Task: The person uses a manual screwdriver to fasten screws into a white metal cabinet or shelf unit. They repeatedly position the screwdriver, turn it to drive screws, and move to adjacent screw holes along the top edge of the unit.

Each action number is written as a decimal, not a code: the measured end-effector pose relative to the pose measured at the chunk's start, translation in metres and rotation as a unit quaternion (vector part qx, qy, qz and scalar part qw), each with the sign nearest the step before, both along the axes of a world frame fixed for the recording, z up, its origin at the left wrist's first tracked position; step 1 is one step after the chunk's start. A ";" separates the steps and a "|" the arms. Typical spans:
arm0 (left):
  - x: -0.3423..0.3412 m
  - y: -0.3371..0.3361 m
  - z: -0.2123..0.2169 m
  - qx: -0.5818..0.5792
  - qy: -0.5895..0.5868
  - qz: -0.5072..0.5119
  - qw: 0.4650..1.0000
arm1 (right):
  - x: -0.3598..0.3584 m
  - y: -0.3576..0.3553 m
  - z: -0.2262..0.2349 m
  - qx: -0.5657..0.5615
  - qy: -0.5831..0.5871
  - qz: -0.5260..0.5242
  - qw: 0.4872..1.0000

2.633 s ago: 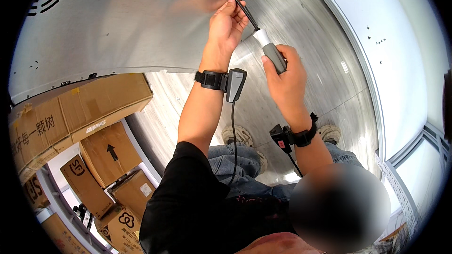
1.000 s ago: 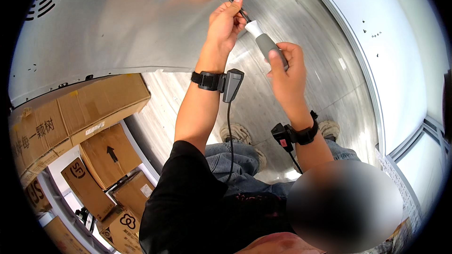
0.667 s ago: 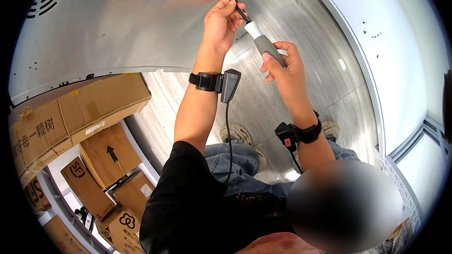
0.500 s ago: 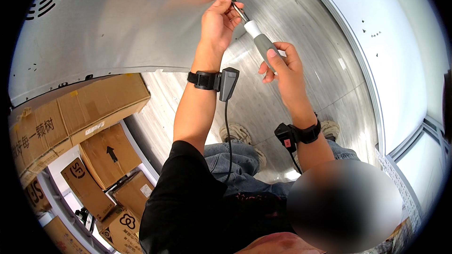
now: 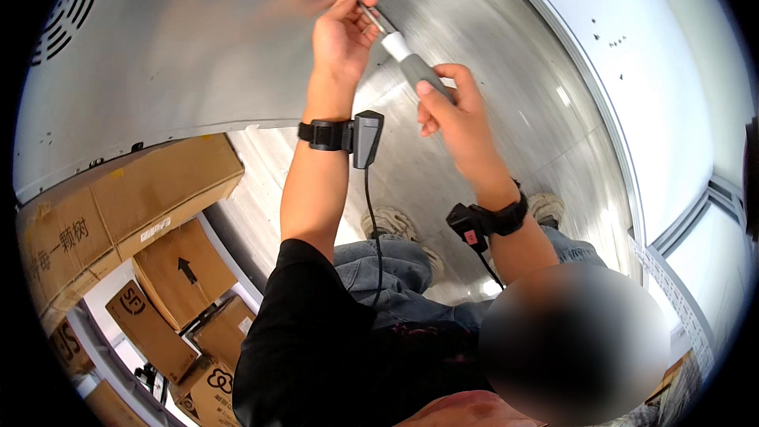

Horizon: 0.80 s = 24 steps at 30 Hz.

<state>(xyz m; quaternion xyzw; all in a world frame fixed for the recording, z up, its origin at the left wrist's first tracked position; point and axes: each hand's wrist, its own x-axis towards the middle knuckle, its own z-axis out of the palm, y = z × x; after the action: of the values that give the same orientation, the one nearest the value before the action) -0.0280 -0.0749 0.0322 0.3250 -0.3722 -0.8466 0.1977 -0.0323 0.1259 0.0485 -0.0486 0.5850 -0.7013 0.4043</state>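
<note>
A screwdriver [image 5: 417, 69] with a grey and white handle and a thin metal shaft slants up and left to the edge of a large grey metal panel [image 5: 229, 55]. My right hand [image 5: 458, 115] is closed round the lower end of its handle. My left hand [image 5: 341, 41] pinches near the tip of the shaft, against the panel's edge. Whatever lies at the tip is hidden by the fingers and too small to make out. Each wrist wears a black strap with a small cabled device, such as the left one [image 5: 367, 139].
Slotted vents [image 5: 73, 12] mark the panel's upper left. Below it lie a long cardboard box [image 5: 158, 190] and several smaller cartons [image 5: 186, 269]. Small dark pieces, perhaps screws [image 5: 615, 43], rest on a white surface [image 5: 664, 103] at the right. Grey wood-look floor [image 5: 538, 111] lies between.
Both hands and the screwdriver have shifted slightly left in the picture, as have the panel and other surroundings. The grip of each hand looks the same.
</note>
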 end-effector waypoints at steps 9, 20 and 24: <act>-0.013 -0.005 0.002 0.036 -0.061 0.076 0.995 | 0.000 0.006 0.009 0.090 0.172 0.061 0.979; -0.024 0.019 0.005 -0.016 -0.054 0.148 0.987 | -0.030 0.059 -0.011 0.040 0.112 0.000 0.993; -0.027 0.023 -0.016 -0.088 -0.050 0.131 0.986 | -0.049 0.083 -0.009 0.026 0.040 -0.048 0.998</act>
<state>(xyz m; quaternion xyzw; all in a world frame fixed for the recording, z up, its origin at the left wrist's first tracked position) -0.0551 -0.0523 0.0163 0.3947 -0.4086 -0.7599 0.3159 -0.0815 0.2090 0.0395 -0.0381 0.6200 -0.7022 0.3481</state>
